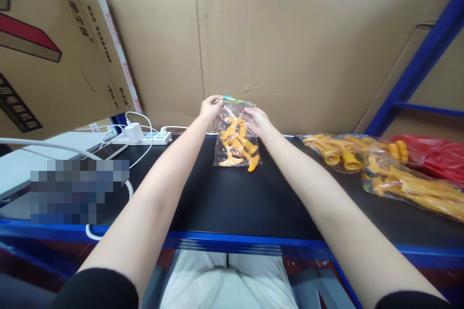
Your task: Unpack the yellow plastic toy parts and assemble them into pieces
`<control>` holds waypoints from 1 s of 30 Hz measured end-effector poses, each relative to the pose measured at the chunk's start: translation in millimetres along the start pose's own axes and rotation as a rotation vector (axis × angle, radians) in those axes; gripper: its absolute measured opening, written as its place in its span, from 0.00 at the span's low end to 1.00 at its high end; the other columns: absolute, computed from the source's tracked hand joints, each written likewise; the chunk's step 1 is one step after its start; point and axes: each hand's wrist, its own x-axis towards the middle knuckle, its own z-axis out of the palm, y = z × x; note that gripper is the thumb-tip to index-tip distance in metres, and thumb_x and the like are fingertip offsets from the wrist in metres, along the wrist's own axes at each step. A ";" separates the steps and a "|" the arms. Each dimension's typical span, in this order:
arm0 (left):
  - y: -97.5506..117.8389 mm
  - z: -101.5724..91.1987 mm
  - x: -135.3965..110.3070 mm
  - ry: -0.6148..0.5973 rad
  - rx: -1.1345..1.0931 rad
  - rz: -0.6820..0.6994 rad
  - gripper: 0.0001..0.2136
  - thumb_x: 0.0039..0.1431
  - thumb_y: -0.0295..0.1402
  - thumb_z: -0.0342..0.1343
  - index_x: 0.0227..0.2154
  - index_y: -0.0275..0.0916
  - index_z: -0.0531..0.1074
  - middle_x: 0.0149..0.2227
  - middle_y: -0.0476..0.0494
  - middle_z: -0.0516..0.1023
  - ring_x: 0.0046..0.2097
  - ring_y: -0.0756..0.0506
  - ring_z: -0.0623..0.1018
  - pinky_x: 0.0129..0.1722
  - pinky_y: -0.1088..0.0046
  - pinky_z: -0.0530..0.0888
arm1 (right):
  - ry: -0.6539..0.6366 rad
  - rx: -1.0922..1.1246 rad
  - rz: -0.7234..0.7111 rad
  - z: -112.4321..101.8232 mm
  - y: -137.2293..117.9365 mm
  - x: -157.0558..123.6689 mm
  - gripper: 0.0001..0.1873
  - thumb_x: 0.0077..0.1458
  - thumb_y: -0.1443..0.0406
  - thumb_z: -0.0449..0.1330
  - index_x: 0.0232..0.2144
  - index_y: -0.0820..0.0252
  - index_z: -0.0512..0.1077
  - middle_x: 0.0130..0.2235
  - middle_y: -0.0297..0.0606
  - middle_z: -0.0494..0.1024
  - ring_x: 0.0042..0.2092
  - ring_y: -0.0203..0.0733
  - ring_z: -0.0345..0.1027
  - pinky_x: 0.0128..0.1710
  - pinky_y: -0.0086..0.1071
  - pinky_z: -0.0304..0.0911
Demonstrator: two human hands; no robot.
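Observation:
Upright over the middle of the black tabletop, a clear plastic bag (217, 152) hangs between my two hands. Inside it are several curved orange-yellow plastic pieces (237, 140), bunched in its middle and lower part. My left hand (210, 108) is closed on the bag's upper left corner, where a green and blue strip (232, 99) runs along the top. The upper right side is pinched by my right hand (258, 119). One orange piece (253, 163) reaches the lower right corner; whether it pokes out of the bag I cannot tell.
More clear bags of orange plastic parts (406, 178) lie at right, beside red plastic wrapping (431, 154). On the left are a power strip (155, 138), white cables and a pale flat panel (47, 154). Cardboard (290, 48) walls the back; the table edge is blue (232, 241).

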 end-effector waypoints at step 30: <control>-55.8 -1.3 -38.8 -0.155 0.236 -0.210 0.18 0.55 0.47 0.54 0.39 0.37 0.66 0.44 0.36 0.73 0.43 0.42 0.74 0.38 0.72 0.67 | 0.355 -0.193 -0.230 -24.1 -8.5 26.4 0.04 0.53 0.63 0.54 0.31 0.55 0.60 0.36 0.30 0.72 0.41 0.31 0.69 0.31 0.23 0.62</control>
